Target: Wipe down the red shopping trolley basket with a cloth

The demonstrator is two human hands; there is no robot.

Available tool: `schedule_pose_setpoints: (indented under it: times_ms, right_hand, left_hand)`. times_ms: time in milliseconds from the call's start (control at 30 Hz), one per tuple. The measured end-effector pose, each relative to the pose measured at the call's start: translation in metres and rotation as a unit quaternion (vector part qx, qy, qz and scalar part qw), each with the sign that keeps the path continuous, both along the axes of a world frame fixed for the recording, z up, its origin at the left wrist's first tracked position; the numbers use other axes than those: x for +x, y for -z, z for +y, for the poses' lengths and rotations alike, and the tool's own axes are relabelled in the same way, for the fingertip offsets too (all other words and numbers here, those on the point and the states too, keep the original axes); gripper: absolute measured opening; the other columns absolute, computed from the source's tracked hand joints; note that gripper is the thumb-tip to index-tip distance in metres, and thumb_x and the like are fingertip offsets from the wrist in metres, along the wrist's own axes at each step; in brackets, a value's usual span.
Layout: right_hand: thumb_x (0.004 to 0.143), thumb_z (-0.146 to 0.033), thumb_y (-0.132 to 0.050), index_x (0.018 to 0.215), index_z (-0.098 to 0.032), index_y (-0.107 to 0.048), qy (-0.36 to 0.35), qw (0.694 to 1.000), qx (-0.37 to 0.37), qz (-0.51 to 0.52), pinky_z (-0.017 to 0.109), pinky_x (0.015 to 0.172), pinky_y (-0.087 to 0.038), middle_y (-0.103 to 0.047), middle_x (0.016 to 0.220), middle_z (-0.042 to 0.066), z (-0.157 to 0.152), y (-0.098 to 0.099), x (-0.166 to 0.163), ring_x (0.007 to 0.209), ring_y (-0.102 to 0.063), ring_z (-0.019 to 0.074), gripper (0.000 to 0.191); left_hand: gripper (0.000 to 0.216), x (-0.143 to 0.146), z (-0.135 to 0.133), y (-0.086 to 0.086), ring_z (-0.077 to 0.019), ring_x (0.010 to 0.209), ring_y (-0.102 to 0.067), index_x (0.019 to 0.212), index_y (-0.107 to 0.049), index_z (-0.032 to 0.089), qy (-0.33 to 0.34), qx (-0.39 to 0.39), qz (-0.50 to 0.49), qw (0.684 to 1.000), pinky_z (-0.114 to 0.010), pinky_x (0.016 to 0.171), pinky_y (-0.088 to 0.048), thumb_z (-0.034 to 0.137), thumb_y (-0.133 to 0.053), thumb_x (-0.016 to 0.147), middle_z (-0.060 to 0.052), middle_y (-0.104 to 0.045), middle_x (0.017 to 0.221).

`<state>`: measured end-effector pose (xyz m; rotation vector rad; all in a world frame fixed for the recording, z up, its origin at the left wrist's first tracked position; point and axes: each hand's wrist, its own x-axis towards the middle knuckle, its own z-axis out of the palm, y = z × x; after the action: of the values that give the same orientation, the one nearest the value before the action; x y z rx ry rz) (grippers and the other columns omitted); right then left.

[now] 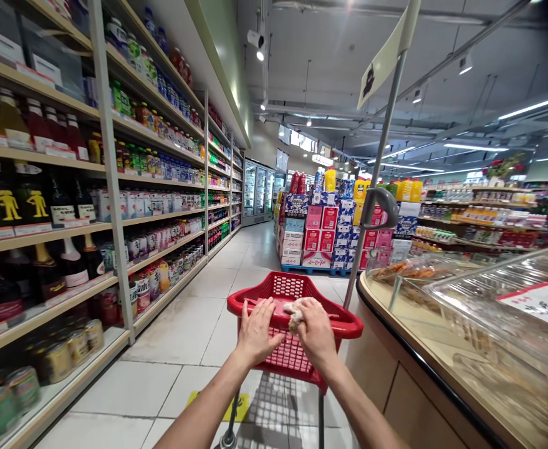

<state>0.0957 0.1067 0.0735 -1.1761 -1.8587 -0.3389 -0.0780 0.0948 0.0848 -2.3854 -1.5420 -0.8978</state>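
Observation:
A red plastic shopping cart (283, 288) stands in front of me in a supermarket aisle. My left hand (256, 330) rests on its near rim, fingers curled over the edge. My right hand (315, 332) lies on the same rim and is closed around a crumpled pale wad, perhaps a tissue or cloth (295, 313). Both forearms reach in from the bottom of the view. The basket's inside is mostly hidden behind my hands.
Shelves of bottles and cans (68, 206) line the left side. A curved food counter with clear lids (479, 312) stands on the right, with a sign pole (376, 168) at its end. Stacked cartons (320, 234) and glass-door fridges (257, 190) lie ahead across the tiled floor (194, 324).

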Motion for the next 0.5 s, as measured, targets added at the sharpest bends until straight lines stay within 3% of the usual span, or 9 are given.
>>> schedule_pose_setpoints:
  times_ms: [100, 200, 267, 367, 500]
  right_hand:
    - [0.072, -0.014, -0.041, 0.109, -0.022, -0.057, -0.044, 0.998, 0.016, -0.042, 0.044, 0.099, -0.031, -0.054, 0.121, 0.005, -0.004, 0.010, 0.020, 0.117, -0.043, 0.0221, 0.040]
    - [0.073, -0.014, -0.038, 0.101, -0.023, -0.059, 0.014, 1.000, -0.007, 0.005, 0.046, 0.098, -0.032, -0.058, 0.115, 0.004, -0.006, 0.017, 0.073, 0.107, -0.051, 0.0209, 0.036]
    - [0.072, -0.014, -0.036, 0.098, -0.021, -0.059, 0.065, 0.996, -0.020, 0.049, 0.044, 0.094, -0.037, -0.059, 0.112, 0.005, -0.005, 0.017, 0.091, 0.103, -0.052, 0.0211, 0.035]
    - [0.071, -0.013, -0.038, 0.103, -0.020, -0.058, 0.061, 0.997, -0.027, 0.049, 0.042, 0.090, -0.041, -0.058, 0.114, 0.007, -0.004, 0.010, 0.066, 0.104, -0.051, 0.0218, 0.038]
    - [0.072, -0.014, -0.044, 0.109, -0.025, -0.057, -0.052, 0.997, 0.024, -0.044, 0.046, 0.100, -0.031, -0.054, 0.120, 0.004, -0.006, 0.000, 0.004, 0.119, -0.039, 0.0243, 0.040]
  left_hand:
    - [0.059, -0.006, -0.001, -0.002, -0.0253, 0.126, -0.033, 0.126, -0.039, 0.020, -0.001, -0.005, 0.007, 1.000, -0.057, 0.106, -0.007, 0.040, -0.055, 0.074, -0.009, -0.040, 0.136]
    - [0.054, -0.010, -0.003, -0.003, -0.0243, 0.126, -0.033, 0.125, -0.041, 0.020, -0.006, -0.008, 0.002, 1.000, -0.055, 0.107, -0.006, 0.040, -0.052, 0.076, -0.008, -0.041, 0.135]
    - [0.054, -0.007, -0.004, -0.004, -0.0245, 0.126, -0.033, 0.125, -0.041, 0.020, -0.010, -0.013, -0.003, 1.000, -0.055, 0.107, -0.005, 0.041, -0.051, 0.076, -0.008, -0.041, 0.135]
    - [0.056, 0.003, -0.004, -0.003, -0.0253, 0.126, -0.032, 0.126, -0.040, 0.018, -0.012, -0.019, -0.006, 1.000, -0.056, 0.106, -0.005, 0.042, -0.051, 0.077, -0.009, -0.041, 0.135]
    - [0.057, 0.013, -0.004, -0.008, -0.0254, 0.127, -0.032, 0.126, -0.040, 0.018, 0.000, -0.037, -0.015, 0.999, -0.055, 0.107, -0.004, 0.040, -0.053, 0.075, -0.009, -0.040, 0.136]
